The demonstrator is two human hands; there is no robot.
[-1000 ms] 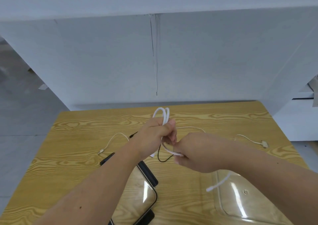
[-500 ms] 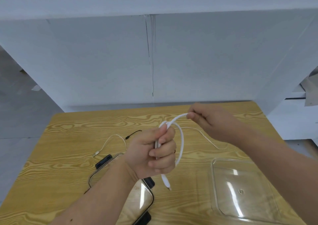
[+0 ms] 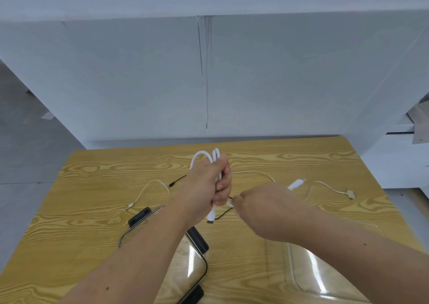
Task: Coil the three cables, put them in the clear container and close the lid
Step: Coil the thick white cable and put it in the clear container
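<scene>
My left hand (image 3: pixel 210 183) is fisted around a thick white cable (image 3: pixel 204 156) folded into loops; the loops stick out above the fist and one plug hangs below it. My right hand (image 3: pixel 264 207) pinches the same cable's free end, whose other plug shows just beyond its knuckles. A thin white cable (image 3: pixel 151 187) lies on the wooden table (image 3: pixel 92 234) behind my hands, running to a flat connector at the far right. A thin black cable (image 3: pixel 177 181) peeks out beside my left wrist. The clear container (image 3: pixel 329 280) sits at lower right, partly under my right forearm. Its lid (image 3: pixel 195 264), with black clasps, lies under my left forearm.
A white wall panel stands right behind the table's far edge. White shelving shows at the right edge, and grey floor lies to the left of the table.
My right hand came down from above the loops to below and right of my left fist, drawing the cable's free end around. My left hand rose slightly and kept its grip.
</scene>
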